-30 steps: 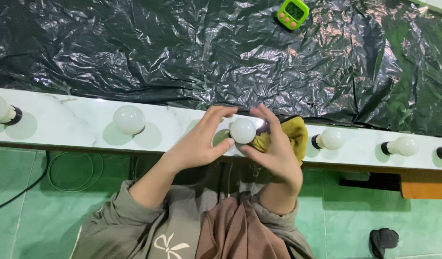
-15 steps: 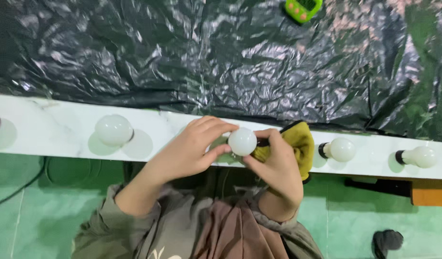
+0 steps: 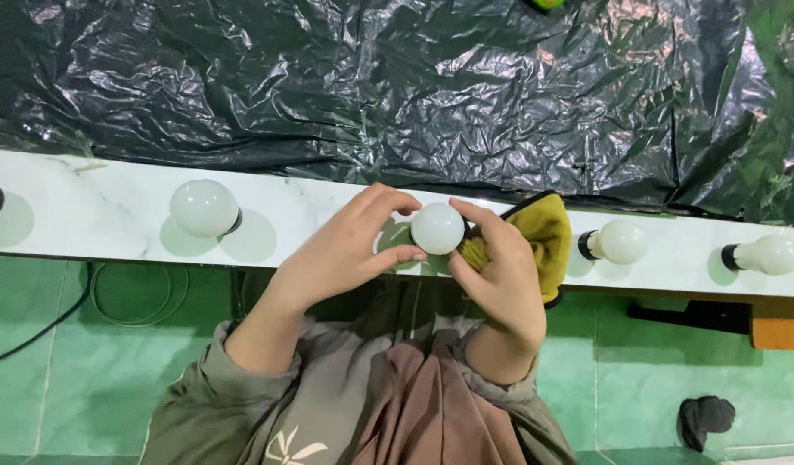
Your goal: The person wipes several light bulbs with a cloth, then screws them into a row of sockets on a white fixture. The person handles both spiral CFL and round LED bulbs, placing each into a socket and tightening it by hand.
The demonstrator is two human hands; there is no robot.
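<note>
Where the white marble-patterned strip [image 3: 87, 215] crosses the view, one round frosted white bulb [image 3: 437, 228] sits between both hands. Left hand [image 3: 345, 254]: fingers curled onto the bulb's left side. Right hand [image 3: 500, 275]: fingertips on its right side, mustard-yellow cloth [image 3: 548, 232] bunched in the palm. Bulb axis: globe faces the camera, base hidden.
</note>
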